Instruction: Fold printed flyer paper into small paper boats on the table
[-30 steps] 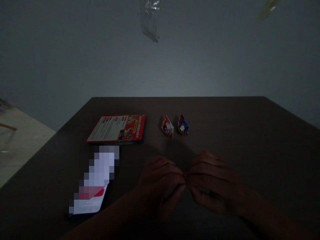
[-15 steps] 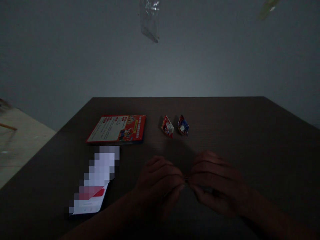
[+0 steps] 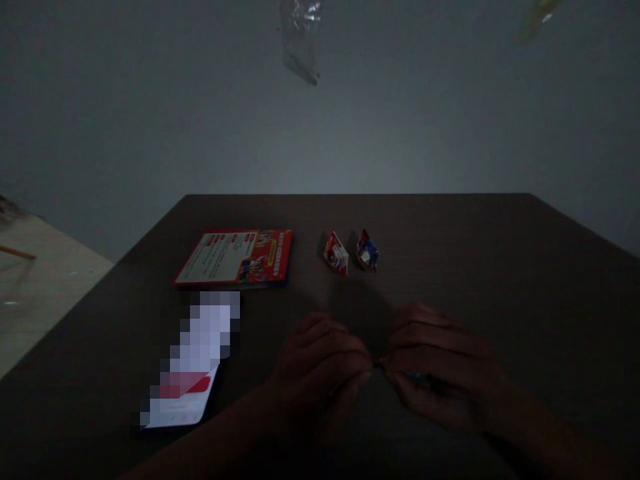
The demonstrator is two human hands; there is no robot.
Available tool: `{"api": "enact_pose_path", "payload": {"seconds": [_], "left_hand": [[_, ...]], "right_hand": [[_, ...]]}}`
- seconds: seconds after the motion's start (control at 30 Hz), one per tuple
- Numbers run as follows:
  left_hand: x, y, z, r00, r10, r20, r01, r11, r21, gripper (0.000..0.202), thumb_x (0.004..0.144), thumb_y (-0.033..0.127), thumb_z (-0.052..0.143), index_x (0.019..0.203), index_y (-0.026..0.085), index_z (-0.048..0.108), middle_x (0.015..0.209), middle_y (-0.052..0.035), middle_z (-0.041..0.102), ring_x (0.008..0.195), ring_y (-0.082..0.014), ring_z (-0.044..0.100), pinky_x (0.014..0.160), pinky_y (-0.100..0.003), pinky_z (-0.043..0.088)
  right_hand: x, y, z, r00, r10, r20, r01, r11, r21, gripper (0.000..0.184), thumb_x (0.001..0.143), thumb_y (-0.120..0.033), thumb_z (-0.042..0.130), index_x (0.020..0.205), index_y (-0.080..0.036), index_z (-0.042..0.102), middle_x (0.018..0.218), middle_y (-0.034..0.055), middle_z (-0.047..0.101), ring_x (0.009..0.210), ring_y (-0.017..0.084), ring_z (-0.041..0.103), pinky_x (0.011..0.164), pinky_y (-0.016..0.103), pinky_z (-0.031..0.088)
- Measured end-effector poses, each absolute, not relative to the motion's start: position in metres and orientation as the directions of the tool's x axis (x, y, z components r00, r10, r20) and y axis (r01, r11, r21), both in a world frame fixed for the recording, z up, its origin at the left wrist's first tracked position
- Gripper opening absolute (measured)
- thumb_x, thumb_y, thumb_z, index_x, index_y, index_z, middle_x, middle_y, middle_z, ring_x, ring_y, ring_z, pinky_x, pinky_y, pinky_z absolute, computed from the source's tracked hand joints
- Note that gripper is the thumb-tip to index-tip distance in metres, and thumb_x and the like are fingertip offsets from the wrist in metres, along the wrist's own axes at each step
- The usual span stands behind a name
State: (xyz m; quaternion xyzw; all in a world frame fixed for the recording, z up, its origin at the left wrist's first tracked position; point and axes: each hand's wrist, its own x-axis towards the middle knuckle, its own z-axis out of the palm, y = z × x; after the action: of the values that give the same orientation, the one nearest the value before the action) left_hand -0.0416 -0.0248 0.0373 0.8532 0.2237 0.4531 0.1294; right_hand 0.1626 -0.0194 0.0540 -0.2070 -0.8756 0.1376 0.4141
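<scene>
The scene is very dark. My left hand (image 3: 323, 367) and my right hand (image 3: 440, 370) meet over the near middle of a dark brown table (image 3: 500, 267). Both have their fingers curled and pinched together at one spot between them, on something small that I cannot make out. Beyond the hands, two small folded paper shapes rest side by side on the table: a red and white one (image 3: 335, 253) and a blue and red one (image 3: 367, 251).
A red printed sheet (image 3: 235, 257) lies flat at the left centre. Nearer, at the left, is a phone-like lit rectangle (image 3: 193, 363), partly blurred out. A clear plastic bag (image 3: 300, 40) hangs on the grey wall behind. Pale floor shows at far left.
My hands stay pinched together at the same place; the right hand has shifted slightly to the right and lower. Nothing on the table has moved.
</scene>
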Motion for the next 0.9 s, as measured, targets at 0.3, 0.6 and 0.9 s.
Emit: {"api": "enact_pose_path", "payload": {"seconds": [0.3,0.6,0.9], "left_hand": [[-0.0432,-0.0248,0.0389,0.489,0.51,0.708,0.266,-0.86,0.435,0.018,0.078,0.006,0.054,0.091,0.017,0.057,0.082,-0.0025,0.068,0.074,-0.0139,0.059,0.074,-0.032,0.046],[-0.0432,-0.0242,0.0351,0.461,0.522,0.718,0.257,-0.853,0.455,0.014,0.078,0.005,0.054,0.088,0.015,0.058,0.081,-0.0025,0.067,0.075,-0.0131,0.059,0.073,-0.031,0.046],[-0.0443,-0.0243,0.0327,0.452,0.516,0.728,0.239,-0.856,0.458,0.018,0.077,0.005,0.053,0.091,0.015,0.058,0.082,-0.0036,0.067,0.074,-0.0144,0.059,0.071,-0.033,0.045]], "right_hand": [[0.1641,-0.0197,0.0508,-0.565,0.5,0.657,0.239,0.861,-0.449,0.02,0.072,-0.003,0.062,0.089,-0.014,0.063,0.074,0.0052,0.066,0.068,0.016,0.059,0.064,0.034,0.047],[0.1632,-0.0204,0.0573,-0.574,0.506,0.644,0.265,0.859,-0.439,0.017,0.076,-0.006,0.057,0.09,-0.014,0.063,0.072,0.0054,0.066,0.066,0.016,0.059,0.062,0.034,0.047],[0.1656,-0.0222,0.0601,-0.584,0.526,0.618,0.276,0.845,-0.458,0.017,0.075,-0.003,0.059,0.089,-0.013,0.064,0.074,0.0064,0.067,0.068,0.016,0.06,0.064,0.034,0.047]]}}
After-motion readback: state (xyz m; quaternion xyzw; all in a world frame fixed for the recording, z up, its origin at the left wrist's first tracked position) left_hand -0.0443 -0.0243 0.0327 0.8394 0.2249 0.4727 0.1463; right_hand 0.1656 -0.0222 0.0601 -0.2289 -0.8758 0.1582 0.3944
